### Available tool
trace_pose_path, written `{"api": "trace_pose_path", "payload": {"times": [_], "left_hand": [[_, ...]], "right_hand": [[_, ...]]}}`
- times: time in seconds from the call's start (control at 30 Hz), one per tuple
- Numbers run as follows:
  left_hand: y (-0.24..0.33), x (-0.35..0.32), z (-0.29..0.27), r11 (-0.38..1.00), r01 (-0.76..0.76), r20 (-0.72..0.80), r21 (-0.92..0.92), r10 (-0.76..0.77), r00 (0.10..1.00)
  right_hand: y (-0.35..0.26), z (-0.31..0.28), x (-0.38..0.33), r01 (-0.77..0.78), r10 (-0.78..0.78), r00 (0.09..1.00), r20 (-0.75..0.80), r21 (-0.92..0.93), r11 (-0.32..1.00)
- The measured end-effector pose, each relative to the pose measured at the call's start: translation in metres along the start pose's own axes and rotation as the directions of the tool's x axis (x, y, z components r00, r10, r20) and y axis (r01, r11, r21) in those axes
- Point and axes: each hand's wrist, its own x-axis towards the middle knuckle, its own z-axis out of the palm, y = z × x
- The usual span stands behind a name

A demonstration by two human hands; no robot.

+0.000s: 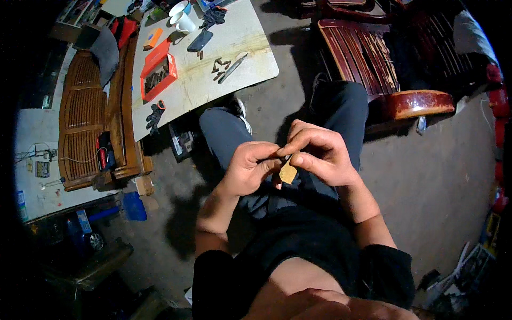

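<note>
Over my lap both hands meet, fingertips pinched together. Between thumb and fingers of my right hand (323, 154) is a small yellow-tan flat piece (288, 173), its lower end hanging down; it looks like a scrap of sandpaper, but I cannot be sure. My left hand (252, 166) is closed in a pinch just beside it. A tiny dark thing (287, 157) shows where the fingertips meet, mostly hidden by them. On the table ahead lie several short brown pieces (218, 66) next to a utility knife (233, 68).
The pale table (250, 32) carries an open red box (159, 76) of dark brown sticks, a dark glove (155, 117), a phone (200, 41), an orange box (152, 39) and a white mug (183, 23). A wooden bench (82, 117) stands left, a slatted wooden chair (362, 56) ahead right.
</note>
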Motion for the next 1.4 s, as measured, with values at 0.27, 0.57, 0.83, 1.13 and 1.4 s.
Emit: {"api": "trace_pose_path", "payload": {"times": [0.27, 0.57, 0.83, 1.13, 1.4], "left_hand": [[0.004, -0.004, 0.010, 0.988, 0.050, -0.058, -0.148, -0.059, 0.997], [0.008, 0.003, 0.014, 0.896, 0.044, 0.104, -0.442, 0.002, 0.995], [0.008, 0.000, 0.004, 0.908, 0.028, 0.149, -0.419, 0.038, 0.988], [0.012, -0.001, 0.011, 0.952, -0.013, 0.056, -0.307, 0.031, 0.998], [0.012, -0.002, 0.011, 0.992, -0.115, 0.006, -0.059, 0.115, 0.993]], "right_hand": [[0.001, 0.006, -0.003, 0.002, -0.002, 0.999, -0.037, -0.021, 1.000], [0.007, 0.003, -0.010, 0.156, -0.154, 0.988, -0.032, 0.073, 0.985], [0.013, 0.007, -0.012, 0.209, -0.200, 0.977, -0.072, 0.152, 0.966], [0.010, 0.007, -0.016, 0.143, -0.134, 0.989, -0.066, 0.161, 0.977], [0.007, 0.010, -0.015, 0.133, -0.124, 0.990, -0.066, 0.157, 0.979]]}}
